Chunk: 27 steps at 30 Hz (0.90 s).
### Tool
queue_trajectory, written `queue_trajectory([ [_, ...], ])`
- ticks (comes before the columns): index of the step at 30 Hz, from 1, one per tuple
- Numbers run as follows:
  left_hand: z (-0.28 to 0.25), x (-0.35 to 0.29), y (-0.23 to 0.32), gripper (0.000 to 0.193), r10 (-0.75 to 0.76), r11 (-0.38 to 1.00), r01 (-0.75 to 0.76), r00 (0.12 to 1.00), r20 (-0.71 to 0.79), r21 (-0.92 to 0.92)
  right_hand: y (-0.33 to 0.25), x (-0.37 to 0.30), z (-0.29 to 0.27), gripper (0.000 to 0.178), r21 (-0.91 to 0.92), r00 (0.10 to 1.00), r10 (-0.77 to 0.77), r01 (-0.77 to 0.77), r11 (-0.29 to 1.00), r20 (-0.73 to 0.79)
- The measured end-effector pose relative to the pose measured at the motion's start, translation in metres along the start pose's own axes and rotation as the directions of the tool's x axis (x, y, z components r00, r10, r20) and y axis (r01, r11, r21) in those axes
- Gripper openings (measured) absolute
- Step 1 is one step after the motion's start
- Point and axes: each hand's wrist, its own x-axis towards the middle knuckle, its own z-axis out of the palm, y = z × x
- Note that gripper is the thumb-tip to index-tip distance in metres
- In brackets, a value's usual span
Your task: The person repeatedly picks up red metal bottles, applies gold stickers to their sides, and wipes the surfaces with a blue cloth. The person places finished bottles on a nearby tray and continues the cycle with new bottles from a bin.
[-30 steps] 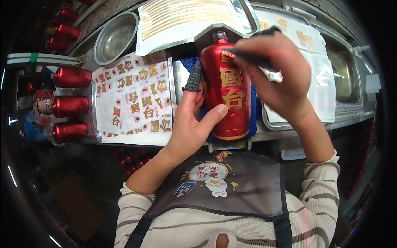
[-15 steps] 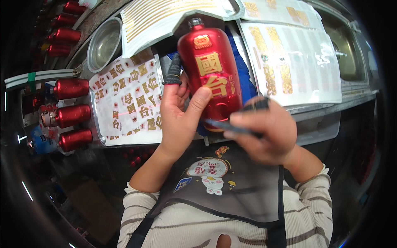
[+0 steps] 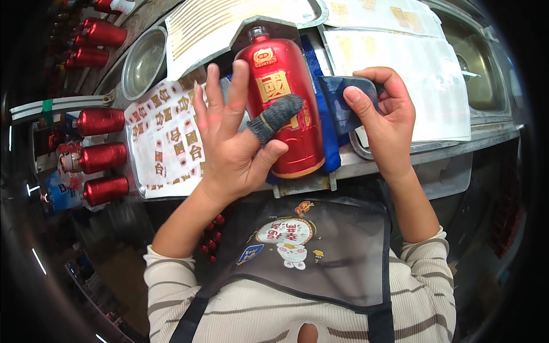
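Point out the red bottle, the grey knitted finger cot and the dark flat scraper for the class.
Red bottle [image 3: 298, 146]: head view, on its lower body.
Grey knitted finger cot [image 3: 277, 118]: head view, on its middle.
Dark flat scraper [image 3: 336, 102]: head view, on its broad face.

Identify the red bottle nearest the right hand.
It's the gold-lettered red bottle on the blue cloth, just left of the right hand; the row of red bottles sits well beyond the left hand.

Two hands [image 3: 230, 157]; one finger sleeve [image 3: 275, 117]; one dark scraper [image 3: 338, 106]; one large red bottle [image 3: 303, 146]; three smaller-looking red bottles [image 3: 103, 158] rowed at left; one metal bowl [image 3: 144, 64].
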Motion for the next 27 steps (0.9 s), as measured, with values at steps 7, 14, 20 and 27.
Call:
queue_trajectory([
  [7,-0.014,-0.003,0.003,0.033,0.121,0.985,-0.134,0.986,0.116,0.105,-0.006,-0.001,-0.005,0.013,-0.043,0.948,0.269,-0.266,0.963,0.169],
  [14,-0.008,0.012,-0.025,0.034,0.081,0.992,-0.083,0.996,0.024,0.098,0.006,-0.01,0.033,0.029,-0.217,0.983,0.062,-0.024,0.976,0.173],
  [20,-0.004,0.035,-0.042,0.036,0.108,0.994,-0.107,0.994,-0.02,0.027,0.0,-0.013,0.033,0.034,-0.241,0.979,0.108,-0.064,0.968,0.173],
  [27,-0.004,0.011,-0.043,0.043,-0.035,0.992,0.029,0.998,-0.049,-0.12,0.0,-0.014,0.034,0.035,-0.278,0.98,0.084,-0.031,0.96,0.18],
])
